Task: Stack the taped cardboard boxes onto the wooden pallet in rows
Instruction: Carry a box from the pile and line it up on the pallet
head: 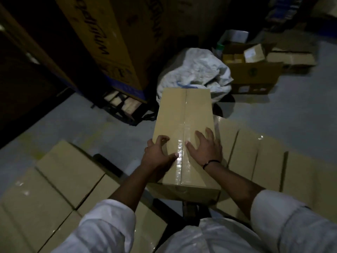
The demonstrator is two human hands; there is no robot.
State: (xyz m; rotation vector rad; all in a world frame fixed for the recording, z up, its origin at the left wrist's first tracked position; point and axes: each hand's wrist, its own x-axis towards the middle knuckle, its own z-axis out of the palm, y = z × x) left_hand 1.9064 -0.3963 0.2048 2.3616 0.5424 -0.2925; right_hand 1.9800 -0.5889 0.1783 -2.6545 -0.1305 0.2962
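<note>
Taped box [184,128] sitting at centre, long side running 6 to 12 o'clock, tape strip down middle. Left hand [156,154] gripping its 9 o'clock edge, fingers curling over. Right hand [204,147] pressing flat on top, fingers spreading wide. Row of boxes [269,161] lying just beside at 3 o'clock; more boxes [54,179] at 8 o'clock. White sack [197,70] slumping at 12 o'clock.
</note>
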